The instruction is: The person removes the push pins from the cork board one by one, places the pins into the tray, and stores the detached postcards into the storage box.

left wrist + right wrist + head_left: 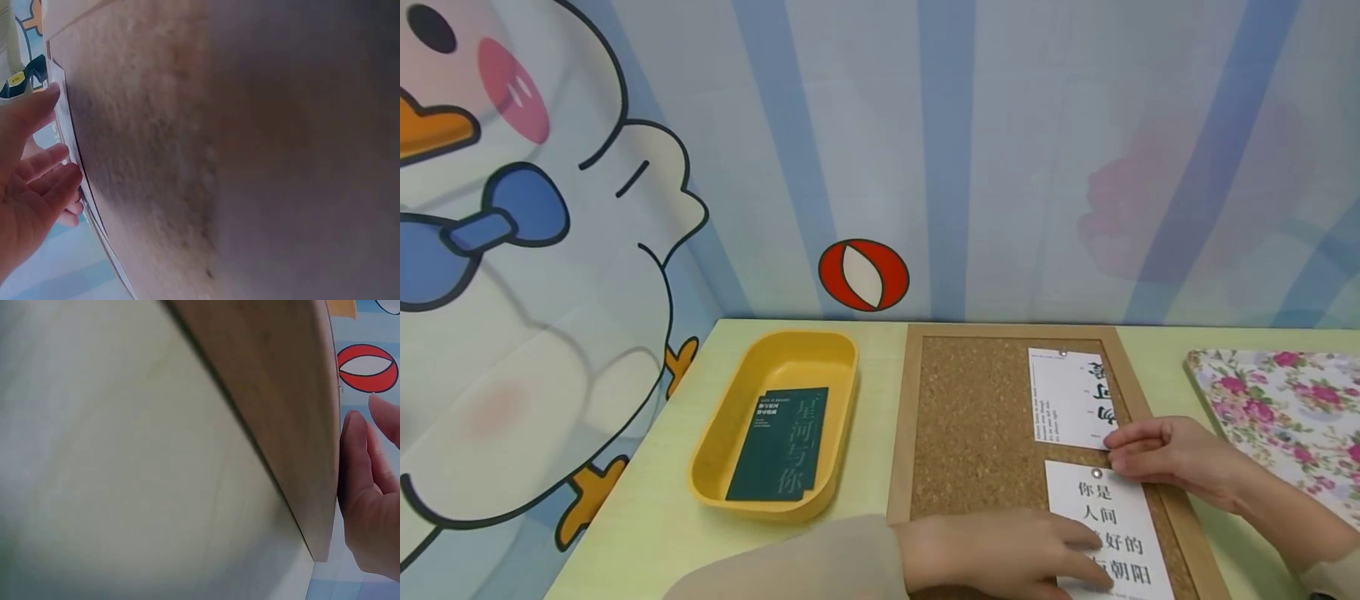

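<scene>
Two white cards with Chinese lettering lie on a wood-framed cork board [970, 433], one above the other. Each has a small round pin at its top edge, the upper pin [1063, 353] and the lower pin [1097, 473]. My left hand [1000, 550] lies over the lower card [1120, 521], its loosely bent fingers spread across the print. At the lower right corner of the upper card [1063, 400] are the fingertips of my right hand [1180, 454], which reaches over the board's right frame. In the right wrist view, a gap shows between its thumb and fingers.
A yellow tray [707, 467] with dark green cards [778, 446] stands left of the board. On the right lies a flower-patterned board [1262, 400]. Behind the table [880, 375] rises a striped cartoon backdrop [1037, 167].
</scene>
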Demonstrator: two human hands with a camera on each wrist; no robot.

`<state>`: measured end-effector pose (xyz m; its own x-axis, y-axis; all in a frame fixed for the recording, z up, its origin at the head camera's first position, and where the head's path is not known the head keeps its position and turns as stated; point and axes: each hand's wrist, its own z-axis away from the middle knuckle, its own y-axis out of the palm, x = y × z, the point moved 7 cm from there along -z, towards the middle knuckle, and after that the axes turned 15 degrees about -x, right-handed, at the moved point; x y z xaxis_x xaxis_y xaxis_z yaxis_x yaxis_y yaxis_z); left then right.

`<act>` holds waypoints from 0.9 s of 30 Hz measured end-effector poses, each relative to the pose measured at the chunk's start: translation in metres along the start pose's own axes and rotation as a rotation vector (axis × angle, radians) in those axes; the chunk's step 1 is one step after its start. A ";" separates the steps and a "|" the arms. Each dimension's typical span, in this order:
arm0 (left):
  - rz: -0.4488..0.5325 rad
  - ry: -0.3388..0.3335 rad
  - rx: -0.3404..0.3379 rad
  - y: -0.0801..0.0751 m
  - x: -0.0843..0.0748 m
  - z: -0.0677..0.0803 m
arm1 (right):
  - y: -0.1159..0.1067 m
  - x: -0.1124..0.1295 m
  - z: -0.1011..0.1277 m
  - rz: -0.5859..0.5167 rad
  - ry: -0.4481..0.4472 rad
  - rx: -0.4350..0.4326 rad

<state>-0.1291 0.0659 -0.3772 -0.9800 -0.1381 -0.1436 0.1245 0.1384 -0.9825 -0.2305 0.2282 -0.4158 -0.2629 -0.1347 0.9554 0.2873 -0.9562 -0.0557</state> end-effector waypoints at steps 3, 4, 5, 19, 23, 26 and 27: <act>-0.027 0.023 0.001 0.002 -0.002 -0.003 | 0.002 0.001 -0.001 0.136 -0.044 -0.050; -0.035 0.027 0.000 0.002 -0.002 -0.004 | 0.003 0.002 -0.001 0.179 -0.060 -0.068; -0.045 0.031 -0.003 0.002 -0.002 -0.004 | 0.004 0.003 -0.001 0.217 -0.074 -0.085; 0.064 -0.017 0.023 0.006 0.002 -0.007 | 0.012 0.013 0.000 0.519 -0.200 -0.224; 0.065 -0.027 0.029 0.006 0.003 -0.007 | 0.014 0.015 -0.001 0.539 -0.230 -0.212; 0.067 -0.032 0.035 0.006 0.003 -0.007 | 0.015 0.016 -0.002 0.562 -0.246 -0.204; 0.066 -0.032 0.036 0.006 0.003 -0.007 | 0.016 0.016 -0.002 0.572 -0.252 -0.201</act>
<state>-0.1323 0.0735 -0.3826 -0.9640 -0.1614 -0.2112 0.1946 0.1126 -0.9744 -0.2322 0.2104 -0.4019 0.1112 -0.5951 0.7959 0.1333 -0.7847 -0.6053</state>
